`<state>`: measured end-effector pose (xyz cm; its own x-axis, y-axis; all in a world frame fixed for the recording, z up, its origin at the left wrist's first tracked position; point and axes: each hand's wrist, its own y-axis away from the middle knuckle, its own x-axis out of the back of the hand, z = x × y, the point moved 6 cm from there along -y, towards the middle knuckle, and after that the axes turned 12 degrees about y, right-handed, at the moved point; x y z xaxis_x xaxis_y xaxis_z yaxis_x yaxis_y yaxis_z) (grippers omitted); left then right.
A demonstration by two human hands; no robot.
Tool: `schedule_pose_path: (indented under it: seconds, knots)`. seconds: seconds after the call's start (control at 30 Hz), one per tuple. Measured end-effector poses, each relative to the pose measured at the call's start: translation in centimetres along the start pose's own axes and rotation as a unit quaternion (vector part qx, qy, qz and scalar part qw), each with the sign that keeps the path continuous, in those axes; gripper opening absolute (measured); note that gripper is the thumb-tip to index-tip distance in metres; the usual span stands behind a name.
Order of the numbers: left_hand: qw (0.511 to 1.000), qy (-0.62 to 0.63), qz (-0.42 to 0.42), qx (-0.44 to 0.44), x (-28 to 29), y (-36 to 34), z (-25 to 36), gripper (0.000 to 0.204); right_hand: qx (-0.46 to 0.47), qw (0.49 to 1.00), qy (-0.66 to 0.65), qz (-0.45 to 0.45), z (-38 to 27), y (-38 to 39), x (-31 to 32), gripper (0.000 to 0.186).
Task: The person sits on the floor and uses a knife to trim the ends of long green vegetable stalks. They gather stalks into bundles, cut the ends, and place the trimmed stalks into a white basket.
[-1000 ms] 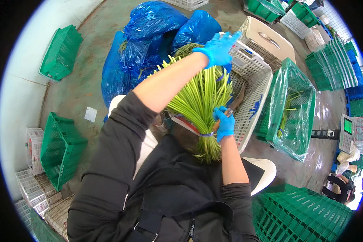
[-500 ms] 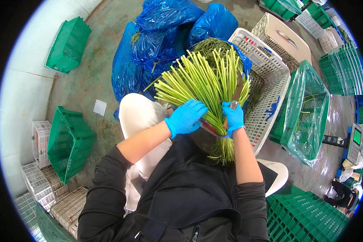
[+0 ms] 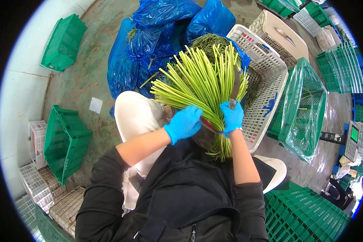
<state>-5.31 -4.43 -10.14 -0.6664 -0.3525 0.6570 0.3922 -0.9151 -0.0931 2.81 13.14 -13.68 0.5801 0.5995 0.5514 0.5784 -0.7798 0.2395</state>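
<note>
A thick bundle of long green stems fans out in front of me, its pale cut ends pointing away. A purple band ties it near the thin tips, which hang toward my lap. My right hand, in a blue glove, is closed around the handle of a knife at the bundle's right side; the blade points away over the stems. My left hand, also gloved in blue, is at the bundle's left edge with loosely bent, slightly blurred fingers and nothing visible in it. Whether its fingertips touch the stems is unclear.
Blue plastic bags are heaped beyond the bundle, with leafy greens beside them. A white basket stands to the right, then a plastic-lined green crate. Another knife lies on a beige lid. Green crates stand at left.
My left hand has drawn back slightly left and toward me, off the top of the stems. My right hand still holds the knife at the bundle. The view has shifted a little.
</note>
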Motion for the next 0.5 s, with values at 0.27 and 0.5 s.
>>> schedule_pose_path:
  seconds: [0.27, 0.5]
  knots:
    - [0.865, 0.476, 0.100, 0.127, -9.0, 0.0, -5.9, 0.017, -0.013, 0.993, 0.115, 0.005, 2.8, 6.8, 2.8, 0.064]
    - [0.941, 0.311, -0.104, 0.079, -12.6, -1.8, -5.2, 0.008, 0.020, 0.991, 0.128, 0.034, 6.0, 8.2, 2.0, 0.070]
